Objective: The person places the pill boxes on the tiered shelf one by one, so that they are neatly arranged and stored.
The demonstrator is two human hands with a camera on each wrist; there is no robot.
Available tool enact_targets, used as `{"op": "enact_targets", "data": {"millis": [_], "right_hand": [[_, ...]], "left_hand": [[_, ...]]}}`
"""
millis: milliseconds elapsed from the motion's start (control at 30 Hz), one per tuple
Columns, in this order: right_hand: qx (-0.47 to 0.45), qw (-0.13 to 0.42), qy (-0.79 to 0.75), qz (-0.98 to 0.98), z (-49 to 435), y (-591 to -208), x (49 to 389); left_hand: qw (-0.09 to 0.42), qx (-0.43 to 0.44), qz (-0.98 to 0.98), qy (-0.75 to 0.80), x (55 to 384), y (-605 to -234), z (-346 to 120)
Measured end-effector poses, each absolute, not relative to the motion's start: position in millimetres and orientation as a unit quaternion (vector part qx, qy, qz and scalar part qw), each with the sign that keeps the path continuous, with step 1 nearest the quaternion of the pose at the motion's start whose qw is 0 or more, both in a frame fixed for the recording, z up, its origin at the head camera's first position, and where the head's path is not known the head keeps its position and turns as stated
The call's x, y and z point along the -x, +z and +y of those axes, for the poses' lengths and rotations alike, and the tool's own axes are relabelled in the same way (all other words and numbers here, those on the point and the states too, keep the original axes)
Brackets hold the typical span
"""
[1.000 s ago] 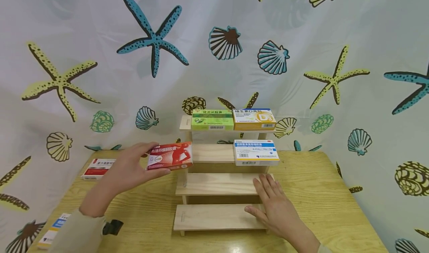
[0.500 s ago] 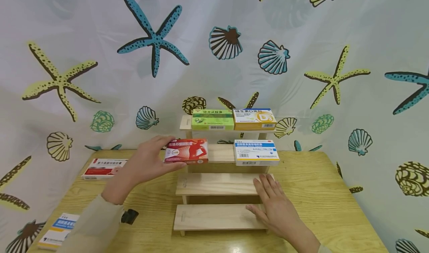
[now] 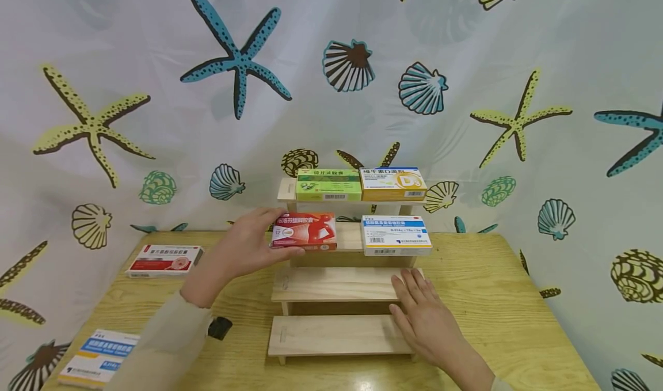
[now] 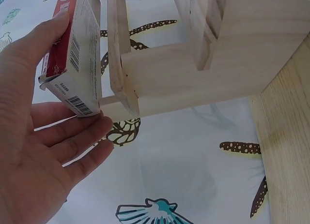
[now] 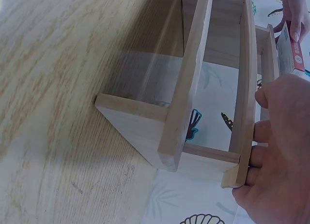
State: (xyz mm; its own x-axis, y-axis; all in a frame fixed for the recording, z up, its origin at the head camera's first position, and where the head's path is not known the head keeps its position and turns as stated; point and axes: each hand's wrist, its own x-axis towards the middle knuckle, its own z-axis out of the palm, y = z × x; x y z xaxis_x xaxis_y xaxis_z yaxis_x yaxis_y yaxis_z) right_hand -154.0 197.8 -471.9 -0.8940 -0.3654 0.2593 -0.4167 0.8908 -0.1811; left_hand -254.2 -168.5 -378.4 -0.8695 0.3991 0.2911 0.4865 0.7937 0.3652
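A flat red-and-white cardboard box (image 3: 304, 231) shows a red printed face, white lettering and barcoded white sides. The left hand (image 3: 248, 246) pinches it between thumb and fingers at the left of the second-highest tier, covering its left end; whether it touches the pale wooden four-step shelf (image 3: 336, 334) cannot be told. The right hand (image 3: 431, 325), fingers extended, rests on the shelf's right end. A white-and-blue cardboard box (image 3: 396, 235) lies right on that tier; a bright green cardboard box (image 3: 328, 185) sits on the far top.

I get an evenly bright head view, with a glare spot on the table (image 3: 361, 384); both wrist views look duller, the right shadowed beneath the shelf (image 5: 189, 88).
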Motion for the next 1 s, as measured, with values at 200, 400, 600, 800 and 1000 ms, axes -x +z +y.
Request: {"op": "enact_targets", "data": {"millis": [200, 400, 600, 800, 1000], "right_hand": [[-0.197, 0.102, 0.13, -0.966, 197.8, -472.8, 154.8], [-0.195, 0.097, 0.138, -0.966, 197.8, -472.4, 154.5], [-0.193, 0.1, 0.137, -0.966, 198.1, -472.6, 154.8], [-0.19, 0.097, 0.137, -0.967, 198.5, -472.7, 155.3], [-0.189, 0.093, 0.138, -0.968, 198.0, -472.0, 154.9]], "left_hand": [[0.105, 0.244, -0.937, -0.225, 259.2, -380.2, -159.9], [0.099, 0.244, -0.939, -0.223, 262.5, -381.5, -154.2], [0.086, 0.243, -0.942, -0.213, 264.7, -382.5, -147.8], [0.077, 0.244, -0.946, -0.199, 265.8, -383.2, -141.0], [0.085, 0.254, -0.946, -0.181, 267.9, -385.8, -136.1]]}}
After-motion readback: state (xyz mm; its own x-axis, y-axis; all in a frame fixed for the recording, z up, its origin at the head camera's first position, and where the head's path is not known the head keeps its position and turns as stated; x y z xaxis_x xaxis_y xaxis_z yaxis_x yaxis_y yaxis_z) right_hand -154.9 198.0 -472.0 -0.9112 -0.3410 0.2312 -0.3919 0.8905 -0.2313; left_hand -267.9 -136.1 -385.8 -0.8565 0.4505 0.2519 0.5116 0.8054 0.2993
